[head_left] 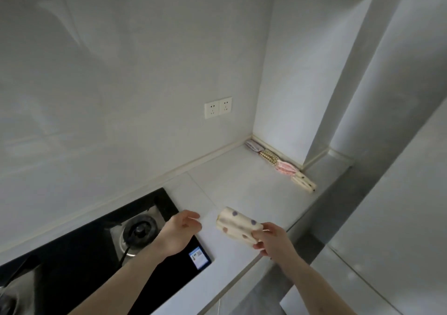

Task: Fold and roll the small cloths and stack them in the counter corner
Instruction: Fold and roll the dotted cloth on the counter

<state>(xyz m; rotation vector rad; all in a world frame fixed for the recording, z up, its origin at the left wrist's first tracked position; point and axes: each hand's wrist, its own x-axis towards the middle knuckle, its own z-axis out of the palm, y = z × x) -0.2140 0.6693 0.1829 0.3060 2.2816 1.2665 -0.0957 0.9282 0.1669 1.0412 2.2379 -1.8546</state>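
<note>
Cream dotted cloth roll (238, 227), soft cylinder, pinched in right hand (272, 241); left hand (180, 232) loosely uncurled, nothing held.

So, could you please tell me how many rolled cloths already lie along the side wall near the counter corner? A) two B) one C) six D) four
D: four rolls lie in a line along the wall, a striped roll, a beaded-pattern roll, a pink roll and a cream dotted roll, while the right hand holds a fifth, the polka-dot roll.
</note>
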